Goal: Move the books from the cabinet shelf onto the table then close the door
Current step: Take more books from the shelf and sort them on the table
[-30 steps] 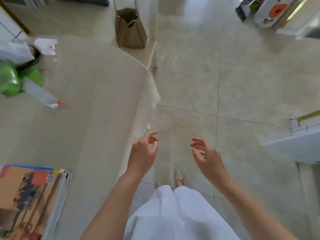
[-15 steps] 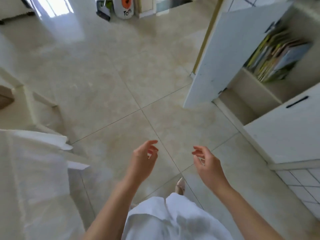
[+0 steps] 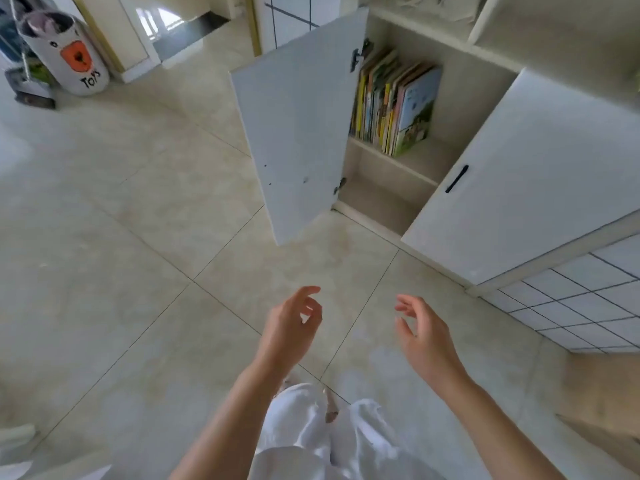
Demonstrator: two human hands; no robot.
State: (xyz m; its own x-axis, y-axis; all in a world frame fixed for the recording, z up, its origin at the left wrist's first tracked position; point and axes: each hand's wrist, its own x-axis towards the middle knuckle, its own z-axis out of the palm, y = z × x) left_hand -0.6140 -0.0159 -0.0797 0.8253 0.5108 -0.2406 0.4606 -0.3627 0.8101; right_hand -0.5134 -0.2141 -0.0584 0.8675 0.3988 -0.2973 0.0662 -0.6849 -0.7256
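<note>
Both the left hand (image 3: 294, 323) and right hand (image 3: 424, 336) hang empty, fingers loosely spread, while the books (image 3: 394, 102) at one o'clock lean on the cabinet shelf (image 3: 420, 161) beside the open door (image 3: 298, 126), likely toppling if one is pulled out.

We see white cabinet door (image 3: 294, 133) | yellow, orange, blue, green books (image 3: 394, 102) | beige floor (image 3: 121, 237) | white, orange-patched toy bag (image 3: 74, 60)
</note>
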